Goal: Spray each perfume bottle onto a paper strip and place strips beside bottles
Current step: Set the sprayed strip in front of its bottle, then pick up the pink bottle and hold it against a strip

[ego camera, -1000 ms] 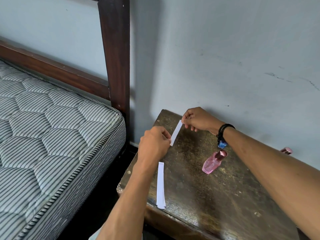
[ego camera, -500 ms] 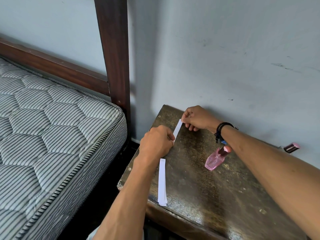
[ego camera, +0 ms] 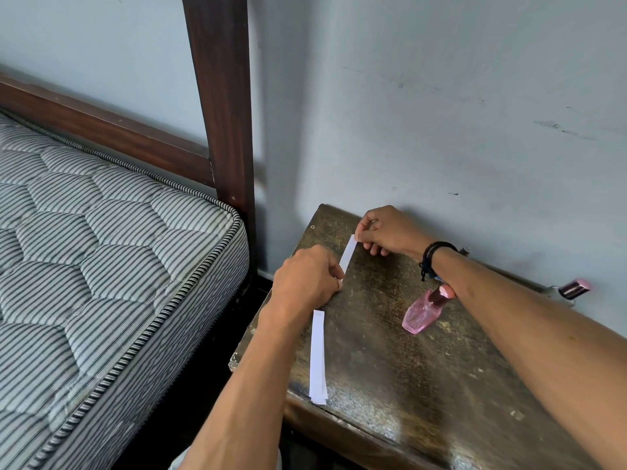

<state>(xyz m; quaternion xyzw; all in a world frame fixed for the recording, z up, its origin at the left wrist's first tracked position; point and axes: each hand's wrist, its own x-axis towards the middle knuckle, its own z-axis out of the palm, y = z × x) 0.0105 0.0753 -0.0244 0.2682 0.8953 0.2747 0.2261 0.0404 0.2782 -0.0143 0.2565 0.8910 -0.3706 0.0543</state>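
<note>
Both hands hold one thin white paper strip over the far left corner of the dark worn wooden table. The left hand pinches the near end with curled fingers. The right hand pinches the far end between thumb and finger, so the strip is pulled straight. The small pink glass perfume bottle stands on the table near the right forearm, apart from the strip. A pile of more white paper strips lies flat by the left edge. A dark little bottle with a pink top sits far right by the wall. To do this step well, I think one hand should hold one end softly, so the paper does not bend or tear. The other hand can let go and pick up the pink bottle. Point the spray hole at the free end, away from fingers and pile.
</note>
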